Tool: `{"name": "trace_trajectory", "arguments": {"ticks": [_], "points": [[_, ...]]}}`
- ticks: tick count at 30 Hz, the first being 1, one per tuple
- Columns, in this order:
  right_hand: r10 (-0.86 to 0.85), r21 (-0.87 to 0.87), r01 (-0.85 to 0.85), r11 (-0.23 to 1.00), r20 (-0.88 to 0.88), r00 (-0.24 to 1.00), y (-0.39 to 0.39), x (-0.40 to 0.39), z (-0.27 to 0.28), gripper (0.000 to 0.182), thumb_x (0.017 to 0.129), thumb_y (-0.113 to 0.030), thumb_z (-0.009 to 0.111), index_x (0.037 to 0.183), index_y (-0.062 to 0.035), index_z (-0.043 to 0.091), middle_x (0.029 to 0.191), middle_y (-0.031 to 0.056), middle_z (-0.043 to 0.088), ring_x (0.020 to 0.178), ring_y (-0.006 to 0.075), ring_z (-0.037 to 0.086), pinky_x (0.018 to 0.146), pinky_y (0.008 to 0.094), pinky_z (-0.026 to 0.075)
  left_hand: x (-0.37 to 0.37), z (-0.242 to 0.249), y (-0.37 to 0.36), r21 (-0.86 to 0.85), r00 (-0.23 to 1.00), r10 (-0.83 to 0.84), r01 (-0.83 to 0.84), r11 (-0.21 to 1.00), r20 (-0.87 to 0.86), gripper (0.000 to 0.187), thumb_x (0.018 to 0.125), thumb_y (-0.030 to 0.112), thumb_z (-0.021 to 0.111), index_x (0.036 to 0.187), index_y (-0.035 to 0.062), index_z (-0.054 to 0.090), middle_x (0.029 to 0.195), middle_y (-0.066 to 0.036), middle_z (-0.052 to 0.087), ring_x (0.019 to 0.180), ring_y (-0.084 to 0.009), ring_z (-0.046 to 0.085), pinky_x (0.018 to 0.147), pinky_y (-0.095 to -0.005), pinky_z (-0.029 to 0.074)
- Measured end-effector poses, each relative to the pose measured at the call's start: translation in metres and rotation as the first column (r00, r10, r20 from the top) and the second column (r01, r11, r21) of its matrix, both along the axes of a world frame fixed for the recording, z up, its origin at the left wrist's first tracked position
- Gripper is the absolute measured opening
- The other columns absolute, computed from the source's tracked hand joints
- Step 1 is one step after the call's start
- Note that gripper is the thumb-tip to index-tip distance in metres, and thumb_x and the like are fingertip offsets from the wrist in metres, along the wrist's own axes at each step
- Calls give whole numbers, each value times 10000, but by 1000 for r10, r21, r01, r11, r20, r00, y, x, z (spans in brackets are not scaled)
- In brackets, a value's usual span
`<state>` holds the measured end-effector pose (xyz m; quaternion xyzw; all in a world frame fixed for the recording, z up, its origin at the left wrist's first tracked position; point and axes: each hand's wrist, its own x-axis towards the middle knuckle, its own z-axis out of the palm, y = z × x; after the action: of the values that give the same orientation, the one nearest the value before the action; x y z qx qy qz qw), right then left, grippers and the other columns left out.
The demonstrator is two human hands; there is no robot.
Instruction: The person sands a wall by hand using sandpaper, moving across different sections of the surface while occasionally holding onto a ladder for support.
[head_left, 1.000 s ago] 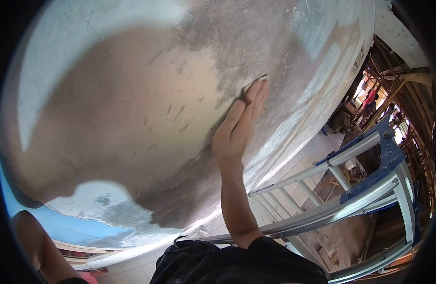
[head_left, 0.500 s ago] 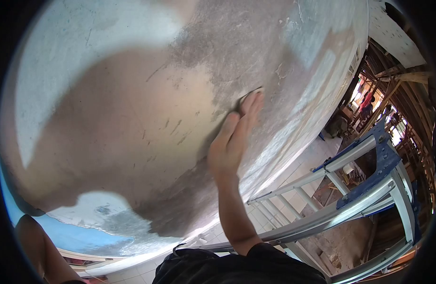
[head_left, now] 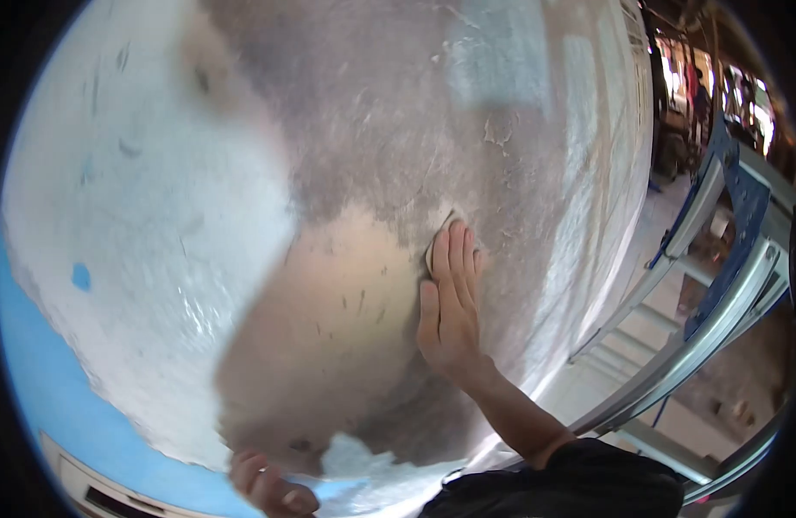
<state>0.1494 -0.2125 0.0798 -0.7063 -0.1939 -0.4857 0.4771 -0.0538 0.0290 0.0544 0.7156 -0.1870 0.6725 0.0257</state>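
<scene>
My right hand (head_left: 454,315) lies nearly flat against the patchy wall (head_left: 355,164), fingers together and pointing up. Under its fingers is a small folded piece of sandpaper (head_left: 434,246), pressed to the wall; only its pale edge and corner show. The sandpaper sits where a smooth cream patch (head_left: 329,302) meets rough grey plaster. Low in the view, my left hand (head_left: 273,488) is near the wall's lower part with its fingers curled in. Nothing shows in it, and its palm side is partly hidden.
An aluminium stepladder (head_left: 666,363) with a blue top (head_left: 739,224) stands close on the right. Blue paint (head_left: 61,388) and a white unit with a dark slot (head_left: 113,496) are at lower left. People (head_left: 700,99) show far off at upper right.
The view has swung, so wall and ladder sit further right. My right hand stays on the sandpaper, now more upright. My left hand has come into view at the bottom, where only the arm showed.
</scene>
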Motion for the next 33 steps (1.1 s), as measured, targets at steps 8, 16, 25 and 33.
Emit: {"name": "trace_trajectory", "arguments": {"ticks": [8, 16, 25, 33], "points": [[-52, 55, 46, 997, 102, 993, -17, 16, 40, 498, 976, -125, 380, 1438, 47, 314, 1493, 253, 299, 1410, 419, 223, 1129, 563, 145, 36, -40, 3, -128, 976, -113, 138, 982, 186, 292, 923, 232, 402, 796, -8, 509, 839, -134, 505, 793, -270, 527, 713, -407, 455], [-74, -3, 74, 997, 79, 994, -13, 10, 12, 494, 968, -105, 413, 1436, 32, 333, 1485, 245, 319, 1394, 418, 264, 1122, 540, 207, 40, -42, 2, -148, 969, -36, 74, 986, 243, 244, 894, 157, 415, 717, 4, 485, 773, -114, 503, 727, -238, 505, 691, -396, 453], [-49, 57, 45, 997, 74, 996, -3, 3, -10, 483, 964, -109, 421, 1426, 22, 358, 1477, 238, 337, 1388, 406, 286, 1117, 540, 223, 43, -37, -8, -145, 975, 102, -74, 987, 198, 277, 863, 99, 434, 594, 31, 442, 639, -82, 511, 688, -221, 474, 709, -392, 440], [-83, 60, 78, 995, 90, 992, -22, 21, 35, 488, 964, -117, 426, 1423, 32, 358, 1481, 237, 333, 1394, 405, 275, 1117, 543, 216, 34, -42, -4, -185, 975, 174, -148, 972, 137, 306, 869, 115, 445, 573, 36, 443, 619, -72, 520, 679, -212, 465, 671, -369, 432]]}}
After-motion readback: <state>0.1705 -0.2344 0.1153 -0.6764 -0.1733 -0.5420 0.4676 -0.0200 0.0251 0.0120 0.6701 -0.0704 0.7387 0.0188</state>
